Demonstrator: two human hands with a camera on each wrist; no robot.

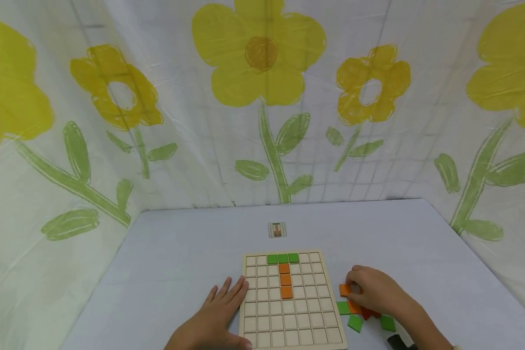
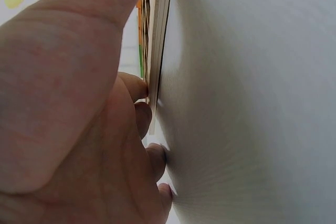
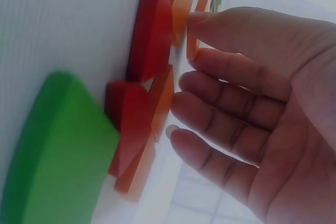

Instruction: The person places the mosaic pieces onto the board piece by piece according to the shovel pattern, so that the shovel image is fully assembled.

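Observation:
A pale wooden grid board (image 1: 241, 311) lies on the table with three green tiles (image 1: 282, 258) in its top row. Below the middle one, three orange tiles (image 1: 285, 279) run down a column. My left hand (image 1: 214, 316) rests flat along the board's left side, fingers spread, with fingertips right at the edge (image 2: 164, 30). Right of the board, my right hand (image 1: 374, 289) is over a loose tile pile; thumb and index finger pinch an orange tile (image 3: 192, 40). Red pieces (image 3: 149, 32) and more orange tiles (image 3: 163, 98) lie beneath the other fingers, partly hidden.
Loose green tiles (image 1: 355, 323) lie around the pile, one green tile (image 1: 387, 323) near the right wrist. A small printed card (image 1: 277, 230) with a grid picture lies behind the board. A dark object (image 1: 397, 341) shows by the right forearm. A flowered curtain (image 1: 179, 170) hangs behind the table.

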